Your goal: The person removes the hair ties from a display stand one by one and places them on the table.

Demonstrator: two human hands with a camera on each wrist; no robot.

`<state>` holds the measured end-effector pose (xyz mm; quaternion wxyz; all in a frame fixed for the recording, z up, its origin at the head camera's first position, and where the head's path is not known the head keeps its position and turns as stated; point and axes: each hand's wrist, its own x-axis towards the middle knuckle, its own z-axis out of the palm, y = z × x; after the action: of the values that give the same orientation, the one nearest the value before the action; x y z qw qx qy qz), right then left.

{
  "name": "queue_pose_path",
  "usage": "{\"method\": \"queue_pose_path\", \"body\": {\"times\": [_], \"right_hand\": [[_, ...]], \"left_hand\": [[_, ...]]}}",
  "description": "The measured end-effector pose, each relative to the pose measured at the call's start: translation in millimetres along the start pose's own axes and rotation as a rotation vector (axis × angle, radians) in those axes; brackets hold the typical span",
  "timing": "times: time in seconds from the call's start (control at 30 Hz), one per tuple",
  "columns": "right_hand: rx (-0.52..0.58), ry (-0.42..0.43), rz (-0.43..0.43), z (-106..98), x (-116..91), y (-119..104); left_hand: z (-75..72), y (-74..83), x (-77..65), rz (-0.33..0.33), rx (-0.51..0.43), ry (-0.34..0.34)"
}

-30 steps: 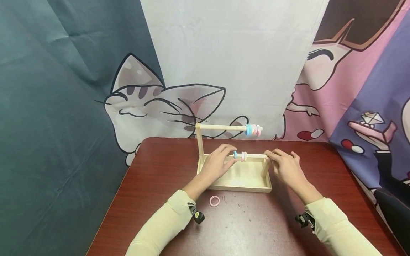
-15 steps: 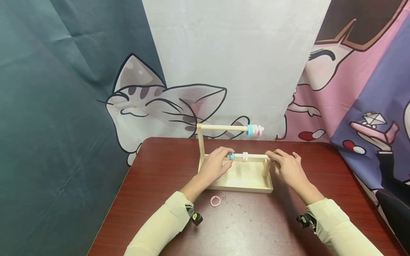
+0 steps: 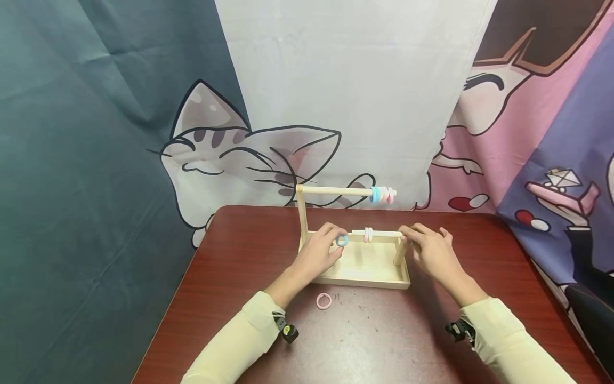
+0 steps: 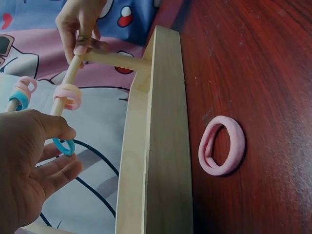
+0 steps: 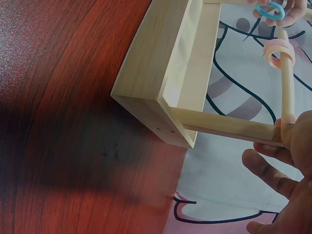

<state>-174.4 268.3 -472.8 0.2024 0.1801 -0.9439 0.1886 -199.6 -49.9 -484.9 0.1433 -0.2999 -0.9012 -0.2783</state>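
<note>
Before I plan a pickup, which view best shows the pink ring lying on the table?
The left wrist view: the pink ring appears large and whole, with nothing covering it. The head view also shows it whole, but small. The right wrist view doesn't show it.

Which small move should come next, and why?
Perhaps the left hand should lower the blue fabric ring it pinches onto the glossy reddish table, beside the pink fabric ring. The blue one has moved clear of the free end of the lower pale wooden rod, whose other end the right hand holds.
</note>
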Motion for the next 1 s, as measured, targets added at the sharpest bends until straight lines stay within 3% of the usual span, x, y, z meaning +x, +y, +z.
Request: {"method": "queue_pose_path", "body": {"times": [0.3,1.0], "right_hand": [[-0.015,0.006,-0.016,-0.3,2.2,-0.8],[-0.015,-0.022,0.011,-1.8,2.7,-1.8]], "left_hand": [[-5.8,-1.5,-9.0,-0.014,0.03,-0.055],[-8.3,0.5,-31.4,-0.041,0.104,-0.264]]}}
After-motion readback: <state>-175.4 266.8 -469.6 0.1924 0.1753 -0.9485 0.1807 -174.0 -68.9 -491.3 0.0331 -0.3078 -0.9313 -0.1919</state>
